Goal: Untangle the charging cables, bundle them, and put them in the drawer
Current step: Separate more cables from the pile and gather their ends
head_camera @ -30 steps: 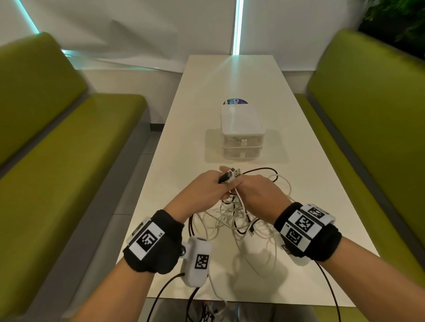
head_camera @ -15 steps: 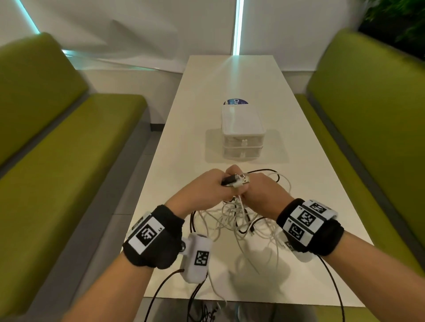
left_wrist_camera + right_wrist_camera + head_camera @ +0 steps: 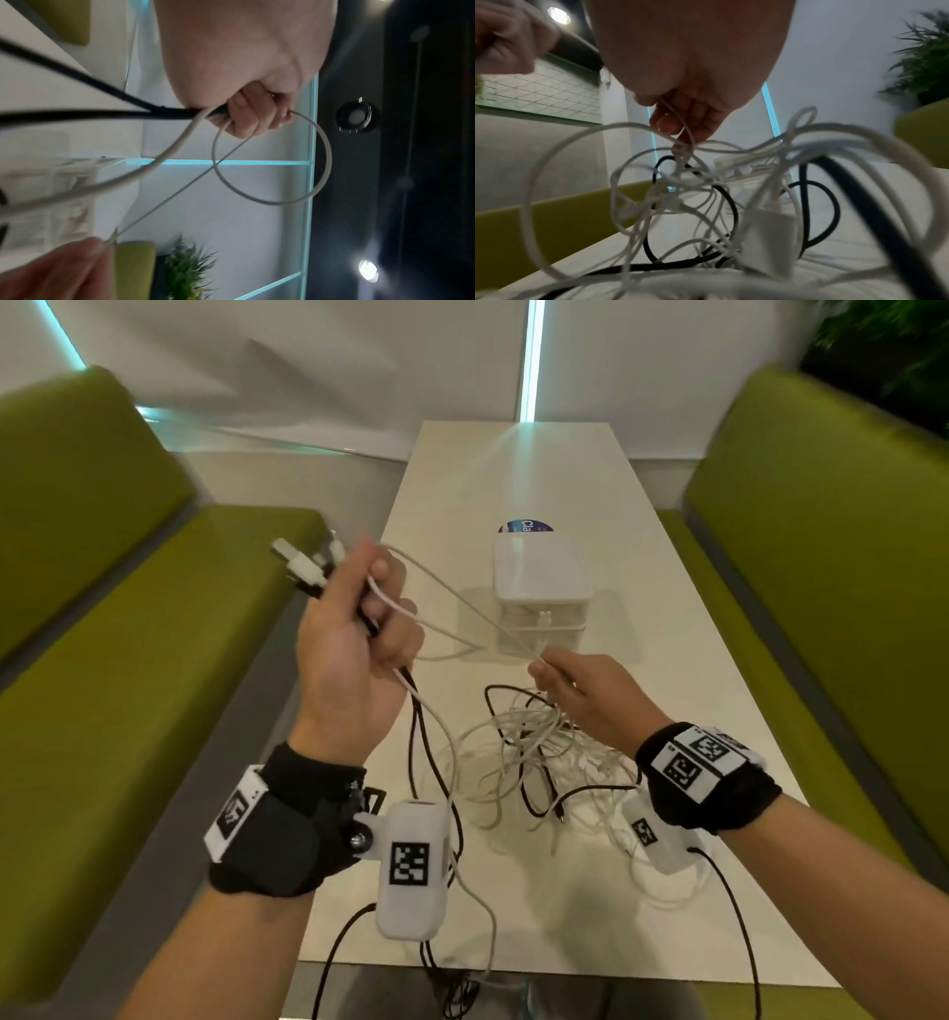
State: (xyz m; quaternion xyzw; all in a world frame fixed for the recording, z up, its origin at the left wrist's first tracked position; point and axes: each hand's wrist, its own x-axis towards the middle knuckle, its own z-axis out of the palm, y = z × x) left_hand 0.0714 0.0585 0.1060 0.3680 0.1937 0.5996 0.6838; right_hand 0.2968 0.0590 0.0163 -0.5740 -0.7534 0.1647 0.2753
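white and black cords make up the tangle (image 3: 534, 762) heaped on the pale table (image 3: 642, 588), just in front of the right wrist; how many cables are in it cannot be counted, though both colours show. the left hand (image 3: 354, 634) is raised above the table's left edge, fingers curled round a bunch of cable ends (image 3: 305, 567): at least two white plugs and one dark one stick out past the knuckles, blurred. from that fist two black strands and one thicker white strand hang down toward the table's near edge. one thin white cable (image 3: 462, 603) runs taut from the left hand across to the right hand (image 3: 590, 695), whose thumb and fingers pinch it low over the tangle; the left wrist view shows this same cable curling in one loop beside the left fingers (image 3: 246, 119). one small clear drawer unit (image 3: 539, 598) with two stacked drawers, both closed, stands farther along the table beyond the hands. two green benches (image 3: 102, 660) flank the table.
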